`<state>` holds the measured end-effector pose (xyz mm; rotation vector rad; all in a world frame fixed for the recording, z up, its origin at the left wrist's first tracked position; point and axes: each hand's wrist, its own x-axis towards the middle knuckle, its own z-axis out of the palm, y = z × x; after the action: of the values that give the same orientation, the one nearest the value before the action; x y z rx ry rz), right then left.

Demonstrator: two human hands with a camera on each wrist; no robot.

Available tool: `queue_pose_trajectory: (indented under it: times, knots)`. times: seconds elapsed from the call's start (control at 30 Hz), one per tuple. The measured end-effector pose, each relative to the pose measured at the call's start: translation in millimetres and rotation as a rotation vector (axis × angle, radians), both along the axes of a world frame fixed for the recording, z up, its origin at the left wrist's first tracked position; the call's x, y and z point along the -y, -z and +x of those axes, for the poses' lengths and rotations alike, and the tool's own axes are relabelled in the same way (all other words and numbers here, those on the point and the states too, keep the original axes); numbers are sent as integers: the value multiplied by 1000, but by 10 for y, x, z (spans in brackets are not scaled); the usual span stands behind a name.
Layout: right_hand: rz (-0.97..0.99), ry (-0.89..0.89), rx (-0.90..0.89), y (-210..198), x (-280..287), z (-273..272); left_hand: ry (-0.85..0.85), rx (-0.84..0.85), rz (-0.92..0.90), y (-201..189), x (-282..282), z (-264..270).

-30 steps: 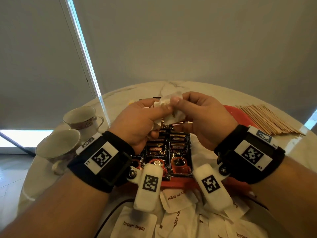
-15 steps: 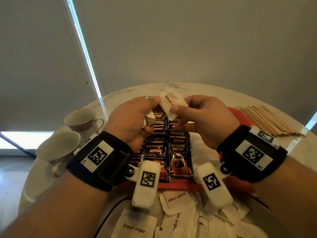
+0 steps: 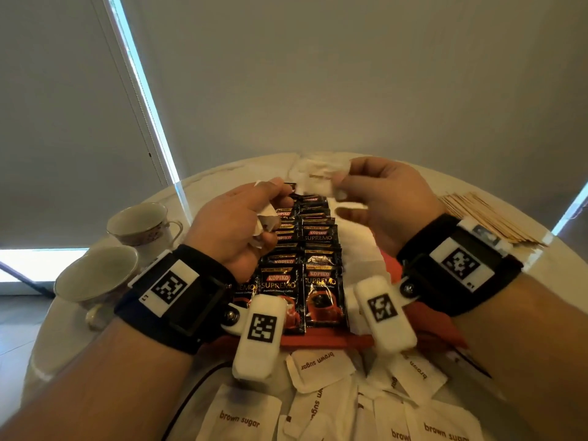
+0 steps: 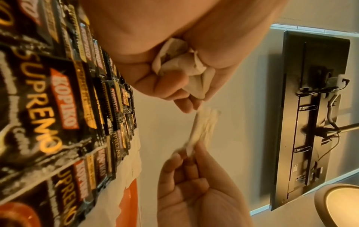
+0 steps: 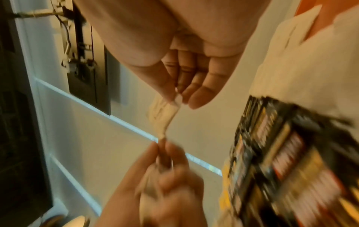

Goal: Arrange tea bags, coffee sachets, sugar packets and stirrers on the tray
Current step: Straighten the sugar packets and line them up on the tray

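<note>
Pinching a limp white paper sachet point(image 3: 318, 178) above the red tray point(image 3: 321, 340), the right hand point(image 3: 386, 202) held one edge; the left hand point(image 3: 237, 226) clutched crumpled white packets point(image 4: 182, 67). Light, soft, tearable, they seemed best held by the edges.

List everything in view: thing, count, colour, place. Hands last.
Coffee sachets: many, black, overlapping rows on the tray.
Tray: one, red, middle of the table.
Sugar packets: many, white, loose on the table before the tray.
Stirrers: a pile, wooden, right of the tray.
Cups: two, pale, left on the table.
Table: one, white marble.
White packet: one, pinched above the tray.
Left hand: grips crumpled white packets.
Right hand: pinches the white packet.
</note>
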<state>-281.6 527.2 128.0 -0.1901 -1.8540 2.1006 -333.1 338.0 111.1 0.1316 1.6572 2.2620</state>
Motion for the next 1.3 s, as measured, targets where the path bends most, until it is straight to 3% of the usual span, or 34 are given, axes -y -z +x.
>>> queue_pose_trajectory:
  times: [0.17, 0.3, 0.4, 0.63, 0.9, 1.13, 1.3]
  knots:
    - [21, 289, 176, 49, -748, -317, 5, 40, -4, -3, 41, -41]
    - [100, 335, 532, 298, -1118, -465, 12, 42, -20, -19, 24, -18]
    - [187, 319, 664, 384, -1203, -531, 19, 36, -21, -25, 25, -21]
    - [348, 308, 745, 372, -1175, -623, 6, 29, -28, -14, 53, -57]
    - [274, 348, 600, 413, -1215, -525, 14, 27, -30, -31, 69, -63]
    - [265, 193, 712, 366, -1075, -416, 12, 34, -50, -43, 43, -21]
    - [288, 175, 724, 347, -1048, -490, 15, 37, -46, -69, 41, 4]
